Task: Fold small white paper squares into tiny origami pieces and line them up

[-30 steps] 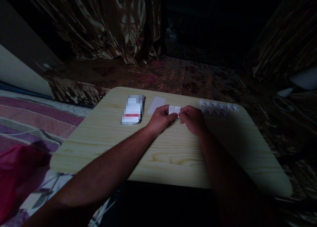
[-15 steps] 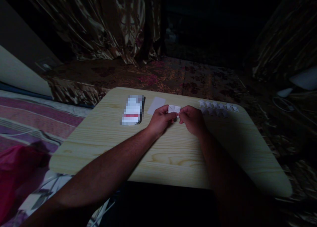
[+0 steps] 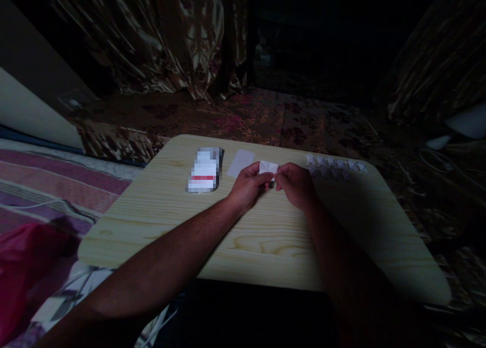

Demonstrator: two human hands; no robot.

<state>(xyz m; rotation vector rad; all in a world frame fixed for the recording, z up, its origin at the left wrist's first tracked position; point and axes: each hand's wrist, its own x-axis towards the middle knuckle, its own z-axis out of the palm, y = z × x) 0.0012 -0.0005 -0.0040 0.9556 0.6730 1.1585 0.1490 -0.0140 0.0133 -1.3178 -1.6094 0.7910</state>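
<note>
A small white folded paper (image 3: pixel 269 167) with crease lines across it is held up between both hands, above the table. My left hand (image 3: pixel 248 185) pinches its left and lower edge, the thumb lying across the front. At the lower right corner, my right hand (image 3: pixel 295 184) grips the paper with thumb and fingers curled. Just behind my left hand lies a flat white sheet of paper (image 3: pixel 241 161). Two rows of small folded white paper pieces (image 3: pixel 337 163) rest beyond and to the right of my right hand.
The pale wood-grain table (image 3: pixel 266 246) has rounded corners. A blurred-out phone-like object (image 3: pixel 205 170) lies on its left half. Left of the table are a striped bedspread (image 3: pixel 38 181) and a red bag (image 3: pixel 26 267). Patterned curtains (image 3: pixel 190 34) hang behind.
Both hands keep their grip on the folded paper, with almost no movement. The whole view has shifted very slightly.
</note>
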